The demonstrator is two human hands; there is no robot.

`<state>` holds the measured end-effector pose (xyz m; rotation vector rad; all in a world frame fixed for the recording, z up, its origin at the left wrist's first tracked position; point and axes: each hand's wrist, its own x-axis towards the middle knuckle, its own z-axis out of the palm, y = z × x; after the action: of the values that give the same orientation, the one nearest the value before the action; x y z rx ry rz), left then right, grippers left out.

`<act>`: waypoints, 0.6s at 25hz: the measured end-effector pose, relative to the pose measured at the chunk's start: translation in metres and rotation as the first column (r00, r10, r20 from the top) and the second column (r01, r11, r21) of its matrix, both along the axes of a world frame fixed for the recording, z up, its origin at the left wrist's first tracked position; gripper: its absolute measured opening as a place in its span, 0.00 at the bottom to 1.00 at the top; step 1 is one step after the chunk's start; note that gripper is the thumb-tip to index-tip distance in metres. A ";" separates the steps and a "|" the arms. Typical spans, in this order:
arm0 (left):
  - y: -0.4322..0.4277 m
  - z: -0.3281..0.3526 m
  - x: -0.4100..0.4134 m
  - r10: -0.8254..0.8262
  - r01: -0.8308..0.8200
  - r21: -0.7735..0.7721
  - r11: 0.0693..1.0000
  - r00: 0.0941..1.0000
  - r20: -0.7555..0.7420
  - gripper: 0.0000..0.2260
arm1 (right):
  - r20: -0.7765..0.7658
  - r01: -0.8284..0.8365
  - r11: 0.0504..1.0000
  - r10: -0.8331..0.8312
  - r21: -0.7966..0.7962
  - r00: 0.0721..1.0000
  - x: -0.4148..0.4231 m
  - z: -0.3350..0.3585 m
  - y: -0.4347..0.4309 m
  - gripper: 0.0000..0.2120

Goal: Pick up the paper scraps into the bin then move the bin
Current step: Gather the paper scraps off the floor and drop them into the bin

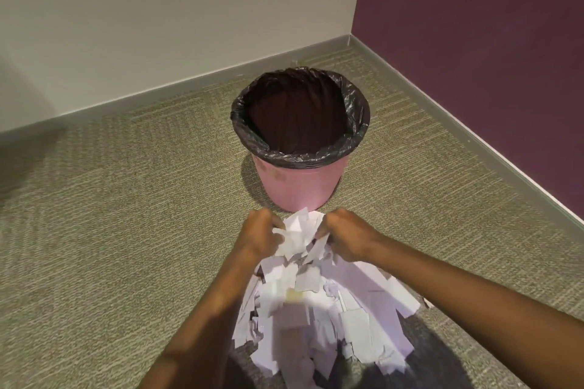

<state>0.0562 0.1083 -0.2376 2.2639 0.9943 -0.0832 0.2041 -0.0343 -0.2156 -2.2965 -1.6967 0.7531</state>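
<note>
A pink bin (300, 186) lined with a black bag stands upright on the carpet near the room's corner; its inside looks dark and I see no paper in it. A heap of white paper scraps (319, 309) lies on the floor just in front of the bin. My left hand (259, 235) and my right hand (347, 237) are side by side above the far end of the heap, both closed around a bunch of scraps held between them, a little short of the bin's base.
A beige wall with a grey skirting board (177, 90) runs behind the bin. A purple wall (474, 57) closes the right side. Olive carpet (110, 230) spreads to the left and around the bin.
</note>
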 end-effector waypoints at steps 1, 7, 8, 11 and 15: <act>0.004 0.015 0.000 -0.010 0.010 -0.005 1.000 1.000 0.000 0.10 | -0.003 0.012 1.000 -0.012 0.022 1.000 -0.001 0.017 0.002 0.19; 0.032 0.129 -0.022 0.055 -0.042 -0.140 0.989 0.994 0.091 0.05 | -0.384 0.244 0.963 -0.182 0.119 0.905 0.008 0.139 0.019 0.12; 0.036 0.149 -0.027 0.058 -0.039 -0.175 0.984 0.993 0.103 0.04 | -0.463 0.301 0.945 -0.212 0.126 0.861 0.014 0.157 0.021 0.13; 0.043 0.202 -0.032 0.080 -0.025 -0.286 0.958 0.980 0.183 0.03 | -0.608 0.454 0.879 -0.282 0.146 0.743 0.042 0.194 0.031 0.11; 0.058 0.245 0.010 0.214 -0.147 -0.202 0.968 0.906 0.365 0.05 | -0.626 0.629 0.752 -0.396 0.199 0.671 0.078 0.208 0.057 0.10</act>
<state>0.0667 0.1662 0.0079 1.9212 0.9375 0.3343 0.2817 0.0229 -0.0073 -1.8623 -0.7620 0.7421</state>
